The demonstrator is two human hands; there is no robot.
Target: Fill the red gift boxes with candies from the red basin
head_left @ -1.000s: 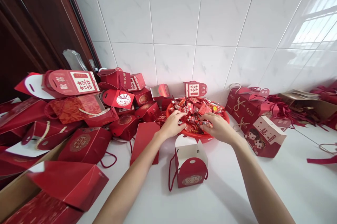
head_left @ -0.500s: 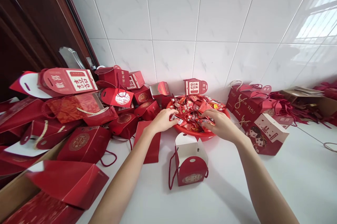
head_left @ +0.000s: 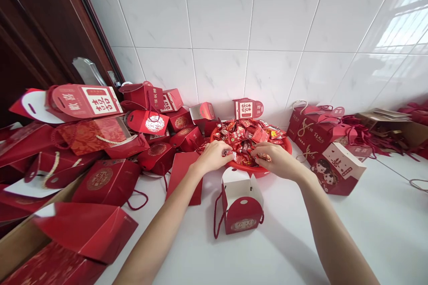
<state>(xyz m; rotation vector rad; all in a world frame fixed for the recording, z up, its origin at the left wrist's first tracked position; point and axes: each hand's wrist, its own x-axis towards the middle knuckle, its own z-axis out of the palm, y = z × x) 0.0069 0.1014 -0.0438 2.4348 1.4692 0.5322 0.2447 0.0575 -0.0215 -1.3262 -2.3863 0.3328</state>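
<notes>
A red basin (head_left: pixel 284 147) heaped with wrapped candies (head_left: pixel 249 135) stands against the tiled wall. My left hand (head_left: pixel 212 158) is at the basin's near left rim, fingers curled around a few candies. My right hand (head_left: pixel 276 160) rests over the near right rim and pinches candies too. Just in front of both hands a small red gift box (head_left: pixel 241 204) stands open, its white flaps up and a cord handle on its side.
Many red gift boxes and bags (head_left: pixel 100 142) are piled on the left, partly in a cardboard carton (head_left: pixel 20 245). More red boxes (head_left: pixel 326 151) with cord handles stand on the right. A dark wooden door (head_left: pixel 40 30) is at the far left.
Both hands have drawn back from the middle of the candy heap toward its near rim, closing on candies above the open box.
</notes>
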